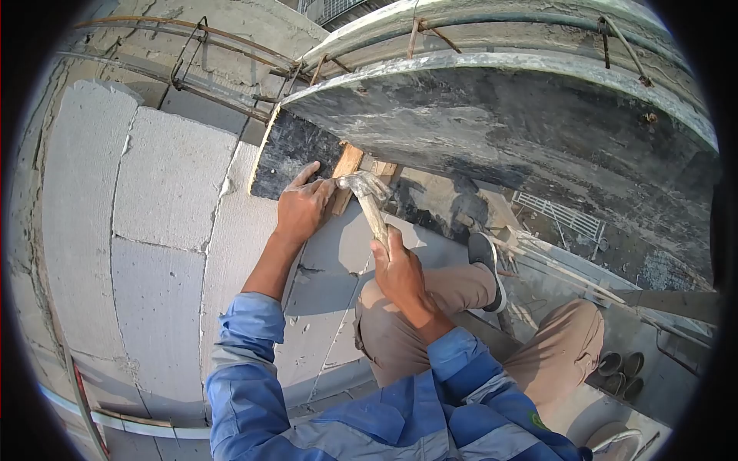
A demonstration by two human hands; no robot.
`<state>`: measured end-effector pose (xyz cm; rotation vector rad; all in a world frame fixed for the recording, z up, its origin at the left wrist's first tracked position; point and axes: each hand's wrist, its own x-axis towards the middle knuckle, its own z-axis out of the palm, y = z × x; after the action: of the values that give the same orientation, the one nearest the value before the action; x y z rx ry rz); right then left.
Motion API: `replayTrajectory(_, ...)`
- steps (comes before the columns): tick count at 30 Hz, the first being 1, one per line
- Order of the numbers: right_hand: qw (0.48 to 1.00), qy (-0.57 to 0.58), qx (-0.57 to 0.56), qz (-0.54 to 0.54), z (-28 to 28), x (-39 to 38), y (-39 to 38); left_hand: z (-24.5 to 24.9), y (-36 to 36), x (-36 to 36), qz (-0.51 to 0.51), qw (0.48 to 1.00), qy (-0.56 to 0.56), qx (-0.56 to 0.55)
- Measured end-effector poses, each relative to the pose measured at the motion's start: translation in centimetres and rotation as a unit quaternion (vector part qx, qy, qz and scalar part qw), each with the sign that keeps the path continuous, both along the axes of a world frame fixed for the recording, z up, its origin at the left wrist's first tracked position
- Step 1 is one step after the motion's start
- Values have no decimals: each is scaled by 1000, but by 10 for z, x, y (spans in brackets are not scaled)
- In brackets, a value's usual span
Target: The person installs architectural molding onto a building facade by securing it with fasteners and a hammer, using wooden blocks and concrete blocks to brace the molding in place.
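My right hand (398, 265) is wrapped round the handle of a hammer (372, 211), whose dusty head lies beside the fingertips of my left hand. My left hand (304, 203) rests at the lower edge of a small black panel (292, 150), index finger stretched over it, the thumb side close to the hammer head. Whether its fingers pinch a nail is too small to tell. A wooden strip (346, 169) runs along the small panel's right side. Above and to the right stands a long dark board (492, 123).
Pale block wall (169, 177) fills the left. Rusty rebar (184, 77) runs along the top. A white metal grating (561, 215) lies lower down at the right, near my shoe (486, 269). Dark sandals (621, 373) lie at the lower right.
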<state>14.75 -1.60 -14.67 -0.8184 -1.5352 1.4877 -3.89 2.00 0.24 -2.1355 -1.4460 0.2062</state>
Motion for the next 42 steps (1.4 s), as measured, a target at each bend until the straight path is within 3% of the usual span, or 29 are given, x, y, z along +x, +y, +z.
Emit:
replayTrajectory(1, 1000, -2, -6, 0, 2, 8, -4, 0, -1, -2, 1, 1000, -2, -8)
replayTrajectory(3, 991, 82, 35, -101, 5, 19, -2, 2, 6, -5, 2, 1000, -1, -8)
replayTrajectory(5, 984, 145, -16, -106, 0, 23, -17, 2, 2, -3, 9, 1000, 5, -22)
replayTrajectory(7, 910, 364, 9, -197, -20, 1, -25, 0, 3, -4, 3, 1000, -2, -16)
replayTrajectory(9, 925, 306, 30, -221, -20, -12, -22, 1, 2, -5, -3, 1000, -10, -11)
replayTrajectory(10, 983, 141, 27, -115, -13, -11, -13, 0, 1, -4, 7, 1000, -26, -2)
replayTrajectory(11, 999, -31, 23, -6, -8, -7, -6, -2, 1, -2, 15, 999, -43, 6)
replayTrajectory(13, 999, -26, -22, 15, -3, 6, -1, -4, 2, -2, 0, 999, -37, 23)
replayTrajectory(16, 980, 150, 8, -133, -3, 27, -14, 0, 4, 0, -5, 999, -48, 12)
replayTrajectory(17, 980, 148, 5, -130, 3, 40, -16, 3, 3, 4, -4, 998, -65, -17)
replayTrajectory(19, 916, 367, -67, -148, 12, 57, -16, 13, -5, 15, 17, 992, -128, -13)
replayTrajectory(20, 915, 370, -64, -147, 14, 55, -13, 18, -6, 17, 36, 981, -188, -11)
replayTrajectory(22, 832, 474, 80, -277, 21, 46, -9, 12, -4, 6, 15, 970, -243, 25)
replayTrajectory(23, 831, 477, 81, -275, 14, 30, -9, 8, -1, 1, -7, 952, -300, 58)
replayTrajectory(25, 945, 145, 132, -261, -5, -3, -13, 5, -2, 0, -13, 950, -304, 64)
replayTrajectory(26, 946, 141, 132, -260, -11, -8, -12, 4, -1, -2, -12, 957, -279, 75)
replayTrajectory(27, 989, 73, 61, -112, -9, -11, -4, 3, 1, 0, -15, 964, -253, 84)
replayTrajectory(28, 999, 8, -17, 36, -6, -13, -1, 4, 2, 1, -17, 961, -262, 86)
replayTrajectory(29, 1000, 10, -8, 28, -3, -11, 4, 7, 10, 0, -27, 961, -260, 92)
replayTrajectory(31, 972, 199, -102, -73, 6, 12, -14, 6, 3, 1, -25, 964, -250, 85)
replayTrajectory(32, 931, 328, -103, -126, 2, 15, -16, 7, 2, 3, -17, 960, -266, 81)
replayTrajectory(33, 931, 329, -100, -124, -8, 4, -17, 4, 4, 2, -17, 960, -265, 85)
replayTrajectory(35, 769, 606, -62, -194, -29, -25, -26, 4, 1, -1, -6, 955, -285, 86)
replayTrajectory(36, 846, 493, -118, -166, -12, -21, -27, 6, 1, -2, -3, 955, -284, 88)
replayTrajectory(37, 848, 491, -117, -163, -15, -26, -22, 6, 2, -1, -2, 950, -299, 94)
replayTrajectory(38, 968, 237, -60, -61, -21, -35, -14, 4, 2, 2, -3, 945, -314, 95)
replayTrajectory(39, 999, -34, -1, 40, -22, -43, -8, 7, 3, 3, -10, 946, -312, 89)
replayTrajectory(41, 999, 16, -39, 19, 0, -16, -8, 10, 8, 2, -6, 945, -313, 94)
replayTrajectory(42, 986, 134, -85, -41, 2, 0, -14, 7, 1, 2, 9, 944, -318, 88)
